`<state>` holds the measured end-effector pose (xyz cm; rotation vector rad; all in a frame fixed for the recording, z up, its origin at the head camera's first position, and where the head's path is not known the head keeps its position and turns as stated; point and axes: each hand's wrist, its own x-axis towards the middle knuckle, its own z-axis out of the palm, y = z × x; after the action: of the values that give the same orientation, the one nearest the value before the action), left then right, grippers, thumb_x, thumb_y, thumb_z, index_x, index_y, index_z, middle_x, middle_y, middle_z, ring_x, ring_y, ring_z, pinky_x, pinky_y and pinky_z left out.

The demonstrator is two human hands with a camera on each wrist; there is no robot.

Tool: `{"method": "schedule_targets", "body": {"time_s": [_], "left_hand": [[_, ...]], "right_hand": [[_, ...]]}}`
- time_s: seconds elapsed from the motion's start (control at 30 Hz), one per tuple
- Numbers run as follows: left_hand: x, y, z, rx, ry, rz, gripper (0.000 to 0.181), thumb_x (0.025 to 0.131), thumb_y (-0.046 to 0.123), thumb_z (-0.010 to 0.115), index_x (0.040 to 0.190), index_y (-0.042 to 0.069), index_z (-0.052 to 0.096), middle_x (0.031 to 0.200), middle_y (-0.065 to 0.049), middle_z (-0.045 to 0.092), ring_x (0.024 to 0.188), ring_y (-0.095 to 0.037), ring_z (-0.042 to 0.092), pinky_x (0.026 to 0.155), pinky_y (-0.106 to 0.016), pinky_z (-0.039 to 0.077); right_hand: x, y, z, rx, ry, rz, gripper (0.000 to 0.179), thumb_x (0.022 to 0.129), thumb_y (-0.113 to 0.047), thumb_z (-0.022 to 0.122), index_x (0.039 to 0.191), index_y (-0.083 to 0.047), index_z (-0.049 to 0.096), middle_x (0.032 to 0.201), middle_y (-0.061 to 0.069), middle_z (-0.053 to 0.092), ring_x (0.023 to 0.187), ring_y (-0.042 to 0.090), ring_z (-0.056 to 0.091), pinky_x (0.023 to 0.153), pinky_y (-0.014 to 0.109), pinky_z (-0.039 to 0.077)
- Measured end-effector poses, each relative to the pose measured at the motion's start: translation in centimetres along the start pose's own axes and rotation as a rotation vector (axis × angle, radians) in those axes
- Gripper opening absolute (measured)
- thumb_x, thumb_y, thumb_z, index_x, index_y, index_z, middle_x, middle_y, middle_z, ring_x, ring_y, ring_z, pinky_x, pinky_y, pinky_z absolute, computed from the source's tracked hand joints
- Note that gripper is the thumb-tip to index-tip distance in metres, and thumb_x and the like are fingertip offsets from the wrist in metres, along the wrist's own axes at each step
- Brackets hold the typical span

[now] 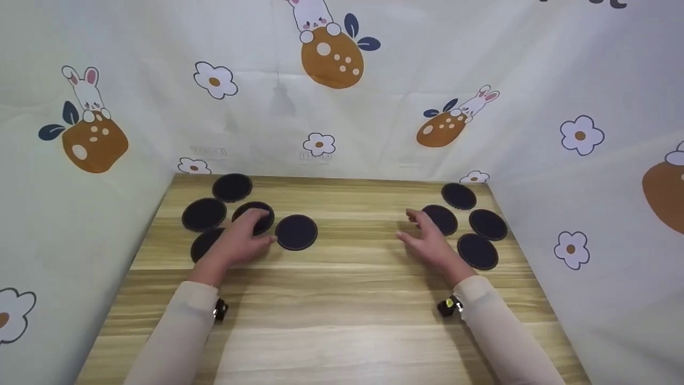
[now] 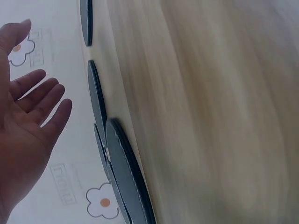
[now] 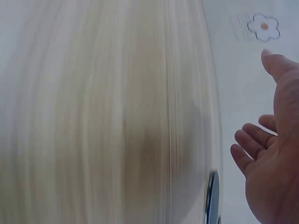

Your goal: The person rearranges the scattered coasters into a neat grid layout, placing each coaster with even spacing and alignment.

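Observation:
My left hand hovers over the left group of black round coasters, its fingers relaxed and nothing held. One coaster lies partly under its fingers, and another coaster lies just right of the thumb. In the left wrist view, a gap shows between the left hand and the dark coasters on the table. My right hand, also empty with loose fingers, is above the table beside the right group. A coaster is partly hidden behind it. The right wrist view shows the right hand raised, near a coaster edge.
The coasters lie flat on a wood-grain table. Further left ones include a coaster and a back coaster; to the right are a coaster and a front coaster. Printed white cloth walls the table in.

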<state>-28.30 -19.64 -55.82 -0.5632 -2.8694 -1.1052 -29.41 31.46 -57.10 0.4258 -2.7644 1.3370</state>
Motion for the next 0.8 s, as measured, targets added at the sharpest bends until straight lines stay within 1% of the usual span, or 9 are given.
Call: {"method": "schedule_targets", "body": {"time_s": [0.07,0.2,0.3,0.43,0.63,0.8], "left_hand": [[0.1,0.0,0.3,0.001,-0.028,-0.017,0.076,0.102,0.029,0.082,0.16,-0.007,0.048,0.165,-0.027,0.048,0.153,-0.045,0.045,0.126,-0.06,0.036],[0.5,0.2,0.8,0.015,-0.057,-0.037,0.086,0.098,0.034,0.085,0.162,-0.007,0.045,0.167,-0.027,0.045,0.154,-0.044,0.045,0.126,-0.06,0.038],[0.9,0.6,1.2,0.025,-0.079,-0.058,0.091,0.096,0.036,0.087,0.164,-0.005,0.044,0.169,-0.026,0.043,0.154,-0.044,0.045,0.126,-0.059,0.039],[1.4,0.8,1.6,0.046,-0.111,-0.065,0.095,0.096,0.038,0.088,0.166,-0.004,0.04,0.171,-0.027,0.038,0.156,-0.045,0.041,0.127,-0.06,0.037],[1.9,0.8,2.1,0.071,-0.138,-0.07,0.099,0.094,0.04,0.089,0.166,-0.006,0.038,0.172,-0.028,0.036,0.159,-0.047,0.037,0.129,-0.06,0.032],[2.3,0.7,2.6,0.083,-0.16,-0.07,0.103,0.092,0.041,0.091,0.167,-0.006,0.038,0.172,-0.028,0.037,0.16,-0.046,0.036,0.13,-0.059,0.032]], "right_hand": [[0.5,-0.8,1.4,0.017,-0.023,-0.008,0.078,0.102,-0.027,0.083,0.162,0.006,0.046,0.158,0.031,0.052,0.145,0.048,0.05,0.123,0.061,0.039],[1.4,-2.4,4.0,0.033,-0.087,-0.013,0.08,0.102,-0.033,0.082,0.163,0.005,0.045,0.159,0.03,0.05,0.147,0.047,0.049,0.124,0.059,0.039],[2.0,-3.5,5.9,0.049,-0.129,-0.021,0.083,0.102,-0.035,0.082,0.164,0.004,0.044,0.159,0.029,0.05,0.149,0.045,0.049,0.125,0.058,0.039],[3.1,-4.7,8.3,0.037,-0.159,-0.048,0.085,0.101,-0.035,0.084,0.164,0.005,0.044,0.157,0.028,0.051,0.148,0.042,0.05,0.125,0.054,0.04],[4.6,-6.4,11.2,0.002,-0.201,-0.046,0.089,0.099,-0.044,0.084,0.166,0.0,0.044,0.159,0.022,0.052,0.15,0.034,0.05,0.127,0.049,0.038],[5.6,-7.5,13.3,-0.024,-0.228,-0.085,0.092,0.096,-0.044,0.086,0.165,0.002,0.044,0.162,0.02,0.05,0.154,0.033,0.046,0.13,0.045,0.034]]}}
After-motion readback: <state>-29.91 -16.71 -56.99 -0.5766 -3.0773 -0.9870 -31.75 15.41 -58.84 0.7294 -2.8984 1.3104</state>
